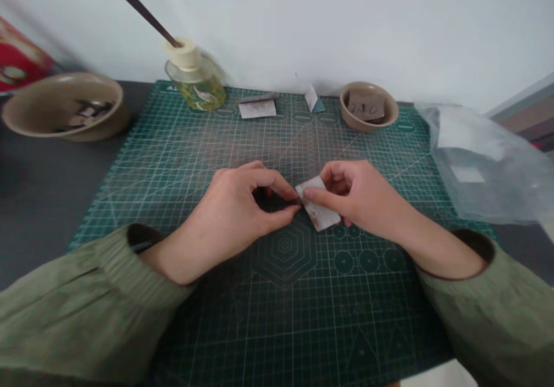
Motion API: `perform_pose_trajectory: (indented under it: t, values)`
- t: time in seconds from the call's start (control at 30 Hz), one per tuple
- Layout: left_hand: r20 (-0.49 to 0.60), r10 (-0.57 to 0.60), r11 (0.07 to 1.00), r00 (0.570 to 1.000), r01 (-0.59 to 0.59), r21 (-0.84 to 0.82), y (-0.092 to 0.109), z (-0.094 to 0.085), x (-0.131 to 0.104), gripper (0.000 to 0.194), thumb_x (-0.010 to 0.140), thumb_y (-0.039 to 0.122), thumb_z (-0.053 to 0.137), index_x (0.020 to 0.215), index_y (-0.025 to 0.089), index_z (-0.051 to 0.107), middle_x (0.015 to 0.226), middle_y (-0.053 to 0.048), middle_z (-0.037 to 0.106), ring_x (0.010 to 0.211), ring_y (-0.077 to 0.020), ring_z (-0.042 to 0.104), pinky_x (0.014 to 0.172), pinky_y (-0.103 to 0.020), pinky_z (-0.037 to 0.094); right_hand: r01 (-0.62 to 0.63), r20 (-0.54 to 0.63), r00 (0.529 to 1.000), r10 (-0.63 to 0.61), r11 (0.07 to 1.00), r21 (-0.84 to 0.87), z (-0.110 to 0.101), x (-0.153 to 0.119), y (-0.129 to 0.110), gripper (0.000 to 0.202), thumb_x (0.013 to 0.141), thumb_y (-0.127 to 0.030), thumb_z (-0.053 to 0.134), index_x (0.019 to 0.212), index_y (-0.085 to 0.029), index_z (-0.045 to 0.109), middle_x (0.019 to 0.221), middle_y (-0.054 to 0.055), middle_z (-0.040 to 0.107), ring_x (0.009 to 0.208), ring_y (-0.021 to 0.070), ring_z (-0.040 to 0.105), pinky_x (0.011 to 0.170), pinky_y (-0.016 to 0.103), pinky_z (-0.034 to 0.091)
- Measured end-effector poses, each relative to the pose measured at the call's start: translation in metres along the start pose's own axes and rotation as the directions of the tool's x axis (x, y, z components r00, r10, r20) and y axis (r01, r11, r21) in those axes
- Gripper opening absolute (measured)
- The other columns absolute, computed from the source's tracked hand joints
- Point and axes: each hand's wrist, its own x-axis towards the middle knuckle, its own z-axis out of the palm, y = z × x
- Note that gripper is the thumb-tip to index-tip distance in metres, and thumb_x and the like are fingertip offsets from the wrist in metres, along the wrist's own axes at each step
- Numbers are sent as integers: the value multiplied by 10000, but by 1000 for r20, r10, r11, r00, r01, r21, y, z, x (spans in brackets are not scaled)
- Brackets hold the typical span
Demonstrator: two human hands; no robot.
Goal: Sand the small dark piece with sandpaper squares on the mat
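Note:
Over the middle of the green cutting mat [208,306], my right hand [359,199] grips a small whitish rectangular piece of paper or card [318,211], thumb on its face and fingers behind. The piece is tilted and has brownish marks near its lower edge. My left hand [242,202] is closed in a pinch, thumb and forefinger tips meeting at the upper left edge of that piece. Whether those tips hold the edge itself or something tiny beside it, I cannot tell.
Along the back stand a bottle [201,84] with a dark stick, a folded whitish piece [257,109], a small folded card [312,100] and a small brown bowl [367,123] holding a marked piece. A larger bowl [64,127] is left; a clear plastic bag [497,185] lies right.

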Motion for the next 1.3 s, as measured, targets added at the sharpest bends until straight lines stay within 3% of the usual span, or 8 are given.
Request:
perform_pose_trajectory:
  t: [0.2,0.33,0.6,0.8,0.93,1.1,1.3]
  values:
    - [2,-30,999,1000,30,20,4,-4,0,92,824,319,934,912,308,907,865,29,808,739,-188,707,727,-316,509,29,-48,998,-31,998,-48,6,-4,-8,279,952,-341,860,771,-235,676,659,-8,685,575,155,614,471,282,391]
    - [70,-88,995,994,84,49,10,-8,2,84,846,279,889,924,301,911,882,28,815,787,-177,714,728,-305,487,10,-24,1000,-10,1000,11,8,-8,-14,316,932,-340,888,780,-209,645,627,-37,653,533,126,598,470,258,396]
    - [63,-113,992,992,109,71,13,-9,4,85,827,326,876,907,321,903,843,55,799,723,-152,682,698,-313,455,-31,34,999,28,994,101,7,-8,-14,276,926,-278,858,791,-205,627,575,-53,658,432,104,572,417,231,375]
    - [53,-178,979,983,171,116,4,-9,0,156,836,428,866,941,317,894,920,44,831,788,-193,734,695,-323,486,-12,39,999,7,991,131,9,-5,-8,266,937,-349,823,838,-210,619,674,-35,682,557,117,614,503,229,414]
    - [-33,-84,977,996,89,192,-15,-5,-4,205,885,515,845,999,346,868,923,88,819,761,-172,727,649,-309,457,19,7,1000,-19,1000,9,9,-3,-4,313,948,-441,823,874,-217,618,732,-32,666,647,124,596,567,236,405]
    - [-28,-81,972,996,85,219,-24,-2,-3,187,886,522,866,987,365,864,903,98,824,713,-170,726,601,-294,462,14,3,1000,-14,1000,-22,10,-2,-4,370,979,-548,817,928,-213,668,796,-9,686,709,143,606,595,256,409]
    - [28,-89,975,996,82,206,-21,-4,-1,223,877,558,832,977,365,882,926,57,843,747,-214,748,697,-313,529,13,-16,1000,-14,999,-43,11,-1,-5,371,994,-552,816,936,-208,690,808,-6,697,728,146,625,602,253,417]
